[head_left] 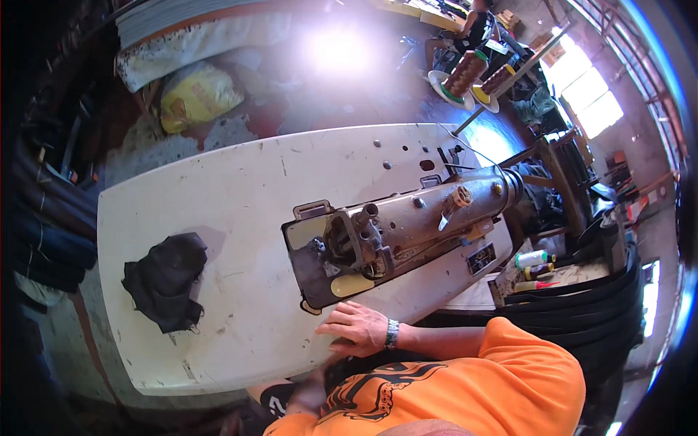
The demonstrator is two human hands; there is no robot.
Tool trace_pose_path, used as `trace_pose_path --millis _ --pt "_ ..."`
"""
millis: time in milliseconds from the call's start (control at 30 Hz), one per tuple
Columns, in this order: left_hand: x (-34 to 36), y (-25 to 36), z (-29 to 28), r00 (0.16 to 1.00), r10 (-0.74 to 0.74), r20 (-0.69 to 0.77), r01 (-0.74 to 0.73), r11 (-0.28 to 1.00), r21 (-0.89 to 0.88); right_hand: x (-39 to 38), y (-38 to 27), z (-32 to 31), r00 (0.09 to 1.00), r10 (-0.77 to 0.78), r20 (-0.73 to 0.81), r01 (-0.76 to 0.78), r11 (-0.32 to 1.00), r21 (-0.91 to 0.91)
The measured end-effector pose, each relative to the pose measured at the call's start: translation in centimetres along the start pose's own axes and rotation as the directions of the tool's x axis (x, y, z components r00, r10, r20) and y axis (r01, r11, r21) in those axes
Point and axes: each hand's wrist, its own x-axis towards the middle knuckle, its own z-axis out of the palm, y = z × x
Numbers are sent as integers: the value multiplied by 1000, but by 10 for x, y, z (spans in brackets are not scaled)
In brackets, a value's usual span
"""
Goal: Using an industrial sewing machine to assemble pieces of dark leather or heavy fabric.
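My right hand rests at the near edge of a white sewing table. Its fingers are stretched out and hold nothing; they lie just in front of the metal bed of an industrial sewing machine. Low at the table's front edge, my left hand is blurred against my lap, its fingers hidden. The worn brown-grey machine sits in a cutout at the table's right half. A crumpled piece of black cloth lies on the left part of the table, apart from both hands.
Brown thread spools stand on a holder behind the machine. Several more spools sit on a side shelf at right, near hanging black strips. A yellow sack lies on the floor beyond. A seated person is far back.
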Motion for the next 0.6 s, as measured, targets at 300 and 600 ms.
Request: trace_pose_path --millis 300,600 --pt "-189 12 99 935 -355 19 353 934 55 3 7 -2 969 -147 -201 155 987 29" --pt "-299 197 -193 804 -414 426 572 732 -369 -101 44 -10 768 124 -628 -87 992 90"
